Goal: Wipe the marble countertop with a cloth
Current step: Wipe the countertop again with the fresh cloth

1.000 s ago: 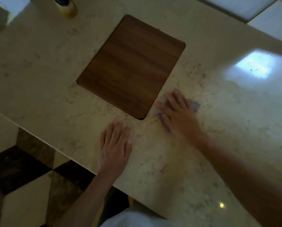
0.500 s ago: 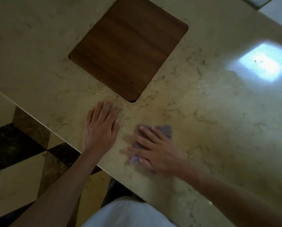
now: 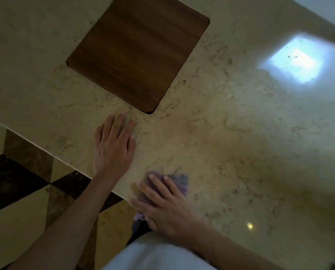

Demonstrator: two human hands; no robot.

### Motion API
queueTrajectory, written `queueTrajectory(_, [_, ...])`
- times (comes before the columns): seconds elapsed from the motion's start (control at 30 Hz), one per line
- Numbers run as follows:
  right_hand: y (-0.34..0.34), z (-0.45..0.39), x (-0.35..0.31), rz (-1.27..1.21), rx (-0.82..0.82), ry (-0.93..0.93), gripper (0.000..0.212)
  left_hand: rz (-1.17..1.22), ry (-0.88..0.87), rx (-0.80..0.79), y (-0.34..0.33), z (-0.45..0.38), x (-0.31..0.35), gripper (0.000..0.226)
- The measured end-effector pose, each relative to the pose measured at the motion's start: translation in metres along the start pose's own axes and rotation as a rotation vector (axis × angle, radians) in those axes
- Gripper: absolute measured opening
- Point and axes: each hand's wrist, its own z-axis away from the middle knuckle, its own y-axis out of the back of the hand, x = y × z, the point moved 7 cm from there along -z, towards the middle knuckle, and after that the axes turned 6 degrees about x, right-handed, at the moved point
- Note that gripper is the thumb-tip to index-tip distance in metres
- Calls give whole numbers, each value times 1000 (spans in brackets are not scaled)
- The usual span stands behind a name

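Observation:
A beige veined marble countertop fills most of the view. A small purple-grey cloth lies flat at the counter's near edge, and part of it hangs over the edge. My right hand presses on the cloth with straight, spread fingers and hides most of it. My left hand rests flat on the bare marble just to the left, fingers straight, holding nothing.
A dark wooden board is set in the countertop beyond my left hand. A bright window reflection glares on the marble at upper right. Past the counter's edge at lower left is a patterned tile floor.
My right hand has dragged the cloth from beside the wooden board's corner back to the counter's near edge. My left hand has stayed flat on the marble.

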Motion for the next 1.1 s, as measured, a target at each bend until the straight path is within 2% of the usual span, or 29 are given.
queueTrajectory(0.07, [10,10,35,59,51,24,51,8,11,13,2,1,-1,46])
queueTrajectory(0.1, [22,7,71,107,95,-45,51,6,11,17,2,1,-1,47])
queueTrajectory(0.23, [91,-18,262,244,175,-558,61,-13,-4,2,-2,0,1,47])
queueTrajectory(0.3, [110,-35,302,183,240,-723,63,-18,2,7,-2,1,2,47])
queueTrajectory(0.37, [109,-57,278,176,327,-773,59,-14,21,2,-1,0,0,46])
queueTrajectory(0.4, [100,-63,247,166,336,-733,57,-6,31,4,0,-1,-1,46])
queueTrajectory(0.47, [70,-61,162,112,278,-507,56,12,48,5,0,-2,-2,47])
queueTrajectory(0.57, [26,1,54,-31,124,-174,47,20,147,39,4,4,3,44])
queueTrajectory(0.6, [21,25,50,-38,86,-110,45,28,237,78,8,10,6,41])
queueTrajectory(0.67, [30,53,101,15,106,-105,47,65,380,111,8,31,26,44])
queueTrajectory(0.7, [40,59,144,70,130,-186,49,66,369,83,3,43,44,46])
queueTrajectory(0.8, [85,54,282,212,175,-485,56,-14,160,-62,-22,75,95,54])
queueTrajectory(0.87, [102,33,318,194,238,-602,55,-50,143,-87,-28,81,101,57])
queueTrajectory(0.93, [100,8,297,183,289,-630,55,-48,165,-74,-28,80,100,57])
queueTrajectory(0.97, [93,-1,270,172,309,-579,55,-48,168,-70,-27,80,100,56])
queueTrajectory(1.1, [37,33,124,63,250,-219,48,-50,152,-34,-26,79,99,54])
